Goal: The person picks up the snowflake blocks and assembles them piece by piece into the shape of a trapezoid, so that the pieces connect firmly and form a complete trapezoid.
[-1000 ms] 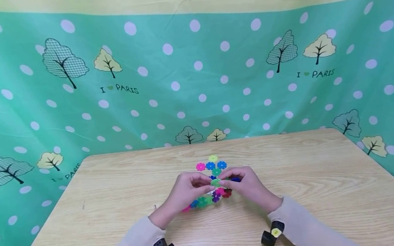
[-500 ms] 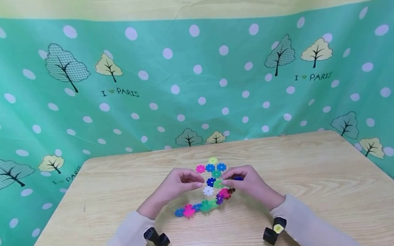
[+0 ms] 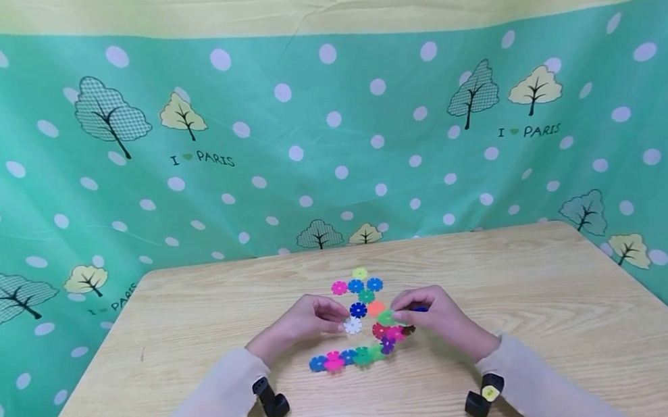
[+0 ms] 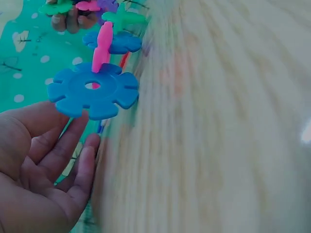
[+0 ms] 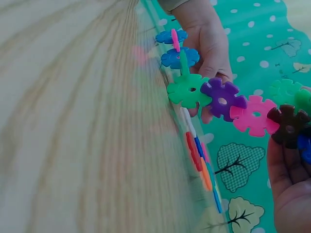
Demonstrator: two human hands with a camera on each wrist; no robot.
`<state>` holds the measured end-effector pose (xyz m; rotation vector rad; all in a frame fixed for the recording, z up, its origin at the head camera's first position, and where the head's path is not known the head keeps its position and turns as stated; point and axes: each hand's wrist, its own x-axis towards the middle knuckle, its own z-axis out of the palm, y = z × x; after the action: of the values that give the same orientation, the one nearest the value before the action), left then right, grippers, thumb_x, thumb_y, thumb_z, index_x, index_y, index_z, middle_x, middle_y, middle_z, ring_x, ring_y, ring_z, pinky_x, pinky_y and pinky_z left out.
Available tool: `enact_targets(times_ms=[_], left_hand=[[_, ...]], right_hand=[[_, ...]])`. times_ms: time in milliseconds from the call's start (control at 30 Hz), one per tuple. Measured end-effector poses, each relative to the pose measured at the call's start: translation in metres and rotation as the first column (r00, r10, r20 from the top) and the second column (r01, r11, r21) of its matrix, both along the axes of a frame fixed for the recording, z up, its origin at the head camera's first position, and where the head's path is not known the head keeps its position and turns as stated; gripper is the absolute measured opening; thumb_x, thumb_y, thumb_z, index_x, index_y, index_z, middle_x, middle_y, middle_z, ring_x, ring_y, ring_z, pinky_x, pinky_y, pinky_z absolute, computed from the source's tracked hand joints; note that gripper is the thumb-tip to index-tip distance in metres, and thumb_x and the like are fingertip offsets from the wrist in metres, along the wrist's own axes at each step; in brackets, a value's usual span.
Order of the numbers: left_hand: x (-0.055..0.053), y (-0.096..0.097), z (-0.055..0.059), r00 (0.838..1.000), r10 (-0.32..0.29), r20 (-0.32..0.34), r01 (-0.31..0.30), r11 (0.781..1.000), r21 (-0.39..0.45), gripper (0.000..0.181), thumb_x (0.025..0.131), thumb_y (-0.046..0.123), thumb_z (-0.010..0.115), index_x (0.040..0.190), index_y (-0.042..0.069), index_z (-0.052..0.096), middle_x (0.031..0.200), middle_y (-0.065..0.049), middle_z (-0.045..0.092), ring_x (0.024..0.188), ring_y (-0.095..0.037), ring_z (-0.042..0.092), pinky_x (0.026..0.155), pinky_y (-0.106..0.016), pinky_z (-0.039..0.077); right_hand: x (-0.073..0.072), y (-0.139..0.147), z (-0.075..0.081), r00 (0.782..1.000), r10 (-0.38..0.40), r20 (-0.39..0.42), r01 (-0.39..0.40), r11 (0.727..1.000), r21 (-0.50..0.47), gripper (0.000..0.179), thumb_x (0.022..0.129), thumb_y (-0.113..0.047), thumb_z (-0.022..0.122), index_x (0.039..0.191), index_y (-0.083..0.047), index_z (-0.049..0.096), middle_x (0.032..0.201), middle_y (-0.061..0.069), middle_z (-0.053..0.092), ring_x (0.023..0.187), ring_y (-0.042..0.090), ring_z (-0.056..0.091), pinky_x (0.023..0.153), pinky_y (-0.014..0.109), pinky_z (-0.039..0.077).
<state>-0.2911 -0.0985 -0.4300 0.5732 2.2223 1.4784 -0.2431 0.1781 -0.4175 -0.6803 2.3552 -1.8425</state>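
My right hand (image 3: 436, 306) pinches a light-green snowflake disc (image 3: 386, 318) at one end of a linked chain. The chain runs through a brown disc (image 5: 289, 125), a pink disc (image 5: 255, 115), a purple disc (image 5: 222, 100) and a green disc (image 5: 187, 91) to a blue disc (image 4: 93, 92) at its far end. My left hand (image 3: 309, 318) has loosely bent fingers beside a white disc (image 3: 353, 325) on the table; whether they touch it cannot be told. In the left wrist view this hand looks relaxed, behind the blue disc.
Loose discs lie flat on the wooden table (image 3: 211, 316): dark blue (image 3: 358, 310), orange (image 3: 376, 309), red (image 3: 379, 331), green (image 3: 366, 296), pink (image 3: 339, 288), yellow (image 3: 360, 273) and two blue ones. A polka-dot curtain (image 3: 266, 141) hangs behind the table.
My left hand has let go of the light-green disc and moved left, then towards the white disc. My right hand has carried the chain right, uncovering the orange and red discs.
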Motion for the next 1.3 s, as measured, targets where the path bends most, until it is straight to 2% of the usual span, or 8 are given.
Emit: enact_targets(times_ms=[300,467,633,767,933,1000,1200,1300], left_hand=[[-0.003,0.006,-0.010,0.992,-0.017,-0.123,0.012,0.999,-0.042,0.023,0.075,0.006,0.076,0.098,0.008,0.073,0.097,-0.004,0.071,0.088,-0.013,0.063,0.081,-0.026,0.051],[-0.002,0.006,-0.012,0.986,-0.038,-0.161,0.035,0.999,-0.022,0.022,0.075,0.003,0.075,0.097,0.005,0.073,0.096,-0.007,0.072,0.086,-0.013,0.064,0.078,-0.024,0.052],[-0.001,0.006,-0.011,0.982,-0.041,-0.185,0.035,0.999,-0.036,0.020,0.076,0.005,0.076,0.096,0.007,0.074,0.095,-0.006,0.072,0.086,-0.013,0.065,0.080,-0.024,0.052],[0.004,0.005,-0.009,0.982,-0.041,-0.185,0.033,0.998,-0.045,0.019,0.077,0.005,0.075,0.096,0.006,0.073,0.095,-0.007,0.072,0.088,-0.015,0.065,0.080,-0.023,0.051],[0.014,0.006,0.004,0.977,-0.058,-0.205,0.055,0.998,-0.017,0.020,0.078,-0.001,0.071,0.098,-0.002,0.070,0.099,-0.015,0.070,0.094,-0.026,0.065,0.082,-0.025,0.050],[0.015,0.006,0.006,0.976,-0.055,-0.210,0.055,0.998,-0.010,0.021,0.078,-0.002,0.071,0.099,-0.003,0.070,0.100,-0.016,0.070,0.095,-0.027,0.064,0.083,-0.025,0.050],[0.005,0.006,-0.013,0.977,-0.042,-0.210,0.034,0.999,-0.043,0.025,0.078,0.005,0.074,0.103,0.006,0.072,0.102,-0.006,0.071,0.096,-0.017,0.064,0.086,-0.026,0.050],[0.002,0.005,-0.017,0.978,-0.051,-0.201,0.040,0.997,-0.059,0.027,0.077,0.011,0.076,0.103,0.011,0.072,0.104,-0.003,0.071,0.098,-0.015,0.063,0.086,-0.027,0.050]], right_hand=[[0.001,0.003,0.000,1.000,0.013,0.018,-0.013,1.000,0.010,0.016,0.086,-0.017,0.069,0.094,-0.004,0.072,0.101,0.011,0.069,0.093,0.018,0.063,0.077,0.028,0.054],[0.002,0.001,0.004,0.999,0.014,0.032,-0.015,0.999,0.031,0.016,0.086,-0.019,0.069,0.095,-0.005,0.073,0.100,0.009,0.069,0.093,0.019,0.062,0.076,0.028,0.053],[0.001,-0.002,0.004,1.000,0.022,0.008,-0.023,0.999,0.047,0.016,0.086,-0.018,0.069,0.095,-0.005,0.072,0.099,0.008,0.069,0.091,0.018,0.062,0.074,0.028,0.053],[0.002,-0.002,0.004,0.999,0.036,0.003,-0.036,0.999,0.034,0.017,0.087,-0.016,0.069,0.096,-0.003,0.072,0.098,0.008,0.069,0.089,0.018,0.063,0.074,0.028,0.054],[0.002,-0.003,0.005,0.999,0.038,-0.006,-0.038,0.999,0.027,0.016,0.087,-0.014,0.068,0.096,0.000,0.071,0.099,0.010,0.069,0.089,0.017,0.063,0.073,0.027,0.054],[0.002,-0.003,0.006,0.999,0.037,-0.008,-0.037,0.999,0.032,0.016,0.087,-0.014,0.068,0.095,-0.001,0.072,0.099,0.012,0.069,0.089,0.017,0.063,0.073,0.027,0.054],[0.003,-0.003,0.007,1.000,0.030,-0.006,-0.029,0.999,0.046,0.015,0.086,-0.015,0.069,0.094,-0.002,0.072,0.100,0.015,0.068,0.091,0.018,0.062,0.074,0.027,0.053],[0.003,-0.002,0.007,1.000,0.029,-0.003,-0.029,0.999,0.042,0.015,0.086,-0.015,0.069,0.093,-0.002,0.072,0.099,0.013,0.069,0.091,0.017,0.062,0.072,0.026,0.053]])
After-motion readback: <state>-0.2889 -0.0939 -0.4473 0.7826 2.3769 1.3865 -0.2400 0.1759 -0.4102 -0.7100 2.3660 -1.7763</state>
